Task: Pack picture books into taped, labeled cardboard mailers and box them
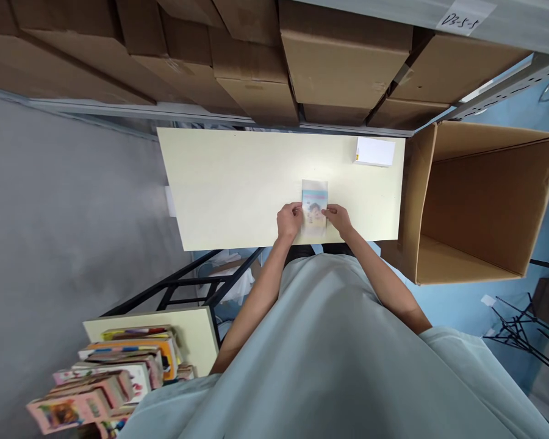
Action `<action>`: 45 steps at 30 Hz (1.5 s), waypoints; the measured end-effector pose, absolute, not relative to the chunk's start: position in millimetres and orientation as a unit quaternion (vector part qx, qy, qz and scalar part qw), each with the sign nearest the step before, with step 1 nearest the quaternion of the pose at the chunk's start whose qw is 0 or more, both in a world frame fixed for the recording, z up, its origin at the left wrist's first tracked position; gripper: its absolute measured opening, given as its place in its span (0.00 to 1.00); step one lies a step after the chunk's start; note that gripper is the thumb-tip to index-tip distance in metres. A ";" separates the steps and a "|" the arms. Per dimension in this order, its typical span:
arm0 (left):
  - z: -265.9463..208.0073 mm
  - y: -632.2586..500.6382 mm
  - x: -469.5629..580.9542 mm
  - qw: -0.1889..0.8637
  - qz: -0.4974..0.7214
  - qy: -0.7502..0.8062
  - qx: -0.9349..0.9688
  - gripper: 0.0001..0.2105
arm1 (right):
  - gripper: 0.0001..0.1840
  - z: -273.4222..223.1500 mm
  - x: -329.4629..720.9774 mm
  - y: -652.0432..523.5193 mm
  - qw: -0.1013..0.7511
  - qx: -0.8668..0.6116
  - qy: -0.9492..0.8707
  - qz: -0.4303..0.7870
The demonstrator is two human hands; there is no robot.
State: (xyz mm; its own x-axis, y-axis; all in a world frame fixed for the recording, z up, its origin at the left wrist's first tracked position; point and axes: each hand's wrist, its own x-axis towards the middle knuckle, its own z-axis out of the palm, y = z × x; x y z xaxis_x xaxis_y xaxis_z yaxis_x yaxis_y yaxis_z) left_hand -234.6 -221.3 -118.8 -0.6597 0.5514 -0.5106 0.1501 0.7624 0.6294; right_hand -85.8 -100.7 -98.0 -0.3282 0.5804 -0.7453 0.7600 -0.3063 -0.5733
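A small booklet (315, 210) with a pale blue top and a child's picture appears to sit inside a translucent sleeve. It lies at the near side of a cream table (238, 183), in front of my body. My left hand (290, 218) is closed at its left edge, the fingertips pinched together there. At the right edge, my right hand (337, 218) pinches with thumb and finger, one fingertip over the cover. The booklet's lettering is too blurred to read.
A white box (374, 152) stands at the table's far right corner. Beside the table on the right is a large open carton (480, 201). Shelves of cardboard boxes (343, 61) run along the back. Stacked books (119, 372) occupy a lower surface at left.
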 end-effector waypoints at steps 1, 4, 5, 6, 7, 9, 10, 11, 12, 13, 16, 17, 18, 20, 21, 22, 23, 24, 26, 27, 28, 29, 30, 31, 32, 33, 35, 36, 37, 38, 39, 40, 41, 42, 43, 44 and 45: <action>-118.5 -221.7 -235.6 0.366 0.281 0.864 0.201 0.15 | 0.08 -98.6 -90.3 -102.2 0.082 0.562 0.583 -0.581; -115.9 -222.8 -235.9 0.383 0.297 0.856 0.181 0.14 | 0.17 -97.1 -100.3 -106.7 0.088 0.519 0.634 -0.566; -114.5 -223.1 -235.3 0.386 0.304 0.854 0.172 0.14 | 0.20 -95.7 -101.9 -107.8 0.086 0.510 0.658 -0.547; -112.9 -223.4 -234.3 0.387 0.310 0.853 0.163 0.14 | 0.23 -93.8 -102.5 -108.6 0.083 0.502 0.680 -0.528; -111.1 -223.5 -233.2 0.387 0.314 0.853 0.156 0.14 | 0.24 -91.7 -102.0 -108.8 0.080 0.495 0.697 -0.513; -106.7 -223.2 -230.5 0.384 0.318 0.854 0.146 0.13 | 0.25 -87.3 -98.0 -107.7 0.075 0.481 0.717 -0.499; -103.9 -222.5 -229.0 0.382 0.318 0.855 0.145 0.13 | 0.25 -85.1 -94.7 -106.4 0.072 0.476 0.720 -0.499; -100.8 -221.5 -227.3 0.382 0.317 0.856 0.147 0.12 | 0.24 -83.0 -90.6 -104.6 0.068 0.474 0.720 -0.502; -97.2 -220.0 -225.4 0.382 0.314 0.856 0.152 0.12 | 0.24 -80.9 -85.9 -102.5 0.066 0.474 0.719 -0.505; -93.3 -218.1 -223.2 0.385 0.310 0.855 0.157 0.12 | 0.25 -78.8 -80.6 -100.1 0.062 0.477 0.715 -0.507; -80.4 -211.0 -214.0 0.403 0.305 0.844 0.178 0.12 | 0.27 -71.8 -61.8 -90.8 0.051 0.488 0.701 -0.517; -76.4 -208.4 -209.9 0.410 0.308 0.839 0.185 0.13 | 0.27 -69.4 -54.8 -87.1 0.047 0.491 0.697 -0.521; -73.0 -205.7 -205.4 0.414 0.312 0.833 0.194 0.13 | 0.27 -66.9 -47.8 -83.2 0.042 0.493 0.693 -0.524; -68.8 -200.3 -195.1 0.422 0.323 0.820 0.211 0.14 | 0.28 -62.8 -34.7 -75.2 0.034 0.499 0.690 -0.524; -68.4 -197.5 -189.6 0.428 0.330 0.813 0.217 0.14 | 0.29 -61.5 -29.4 -71.2 0.032 0.503 0.690 -0.520; -69.2 -194.4 -184.1 0.437 0.336 0.805 0.220 0.14 | 0.29 -60.7 -25.4 -67.6 0.031 0.507 0.691 -0.514; -71.0 -191.1 -178.9 0.450 0.341 0.796 0.219 0.15 | 0.28 -60.6 -22.9 -64.5 0.032 0.512 0.693 -0.507; -73.6 -187.6 -174.3 0.465 0.345 0.787 0.212 0.16 | 0.27 -60.9 -22.0 -62.1 0.034 0.516 0.696 -0.499; -79.9 -181.0 -167.6 0.491 0.345 0.776 0.194 0.17 | 0.24 -62.3 -24.4 -60.3 0.042 0.528 0.702 -0.476; -83.0 -178.2 -165.8 0.499 0.343 0.773 0.187 0.17 | 0.22 -62.8 -27.2 -61.3 0.047 0.535 0.706 -0.462; -85.6 -176.1 -165.2 0.506 0.342 0.770 0.182 0.18 | 0.19 -62.8 -30.6 -63.7 0.050 0.540 0.710 -0.449; -87.6 -175.0 -165.7 0.515 0.345 0.764 0.180 0.19 | 0.17 -62.0 -34.2 -67.6 0.051 0.541 0.716 -0.439; -88.8 -174.9 -167.2 0.525 0.353 0.753 0.179 0.21 | 0.13 -60.4 -37.8 -72.9 0.047 0.538 0.721 -0.435; -89.3 -176.0 -169.4 0.538 0.364 0.739 0.178 0.23 | 0.10 -58.2 -41.3 -79.4 0.040 0.529 0.726 -0.438; -89.3 -178.2 -172.2 0.550 0.376 0.725 0.175 0.25 | 0.08 -55.6 -44.5 -86.6 0.031 0.515 0.730 -0.448; -89.0 -181.5 -175.5 0.557 0.386 0.715 0.172 0.26 | 0.10 -52.9 -47.4 -94.0 0.023 0.497 0.733 -0.463; -88.7 -190.5 -183.6 0.552 0.392 0.717 0.168 0.26 | 0.16 -49.5 -52.7 -106.7 0.022 0.460 0.736 -0.496; -89.1 -195.7 -188.3 0.541 0.388 0.728 0.166 0.25 | 0.17 -49.6 -55.0 -110.9 0.029 0.447 0.736 -0.508; -90.3 -201.2 -193.4 0.527 0.379 0.743 0.166 0.23 | 0.17 -51.1 -57.1 -113.4 0.039 0.440 0.735 -0.515; -92.2 -206.7 -198.9 0.511 0.367 0.759 0.167 0.21 | 0.17 -54.1 -59.1 -114.1 0.049 0.441 0.732 -0.516; -94.7 -212.1 -204.4 0.493 0.354 0.777 0.169 0.20 | 0.16 -58.3 -60.9 -113.2 0.057 0.450 0.728 -0.513; -97.6 -217.3 -209.8 0.472 0.343 0.793 0.173 0.19 | 0.16 -63.4 -62.5 -111.3 0.064 0.464 0.723 -0.508; -100.8 -222.1 -214.9 0.451 0.333 0.809 0.178 0.17 | 0.16 -69.0 -64.1 -108.8 0.069 0.480 0.717 -0.501; -104.0 -226.3 -219.3 0.431 0.326 0.821 0.185 0.15 | 0.16 -74.7 -65.7 -106.3 0.075 0.496 0.710 -0.494; -107.0 -229.9 -223.0 0.413 0.321 0.831 0.191 0.13 | 0.16 -80.0 -67.4 -104.0 0.080 0.510 0.703 -0.489; -109.7 -232.7 -225.9 0.399 0.319 0.838 0.194 0.12 | 0.16 -84.8 -69.3 -102.3 0.084 0.522 0.696 -0.486; -111.9 -234.7 -228.3 0.391 0.317 0.842 0.194 0.11 | 0.16 -88.9 -71.5 -101.2 0.087 0.532 0.689 -0.484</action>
State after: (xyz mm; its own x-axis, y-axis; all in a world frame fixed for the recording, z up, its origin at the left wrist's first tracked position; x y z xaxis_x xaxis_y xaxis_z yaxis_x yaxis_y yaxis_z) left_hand -228.3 -234.7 -111.9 -0.6191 0.5753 -0.5346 0.0798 0.7233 0.6859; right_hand -71.5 -101.2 -88.9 -0.4180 0.6488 -0.6358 0.8179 -0.0358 -0.5743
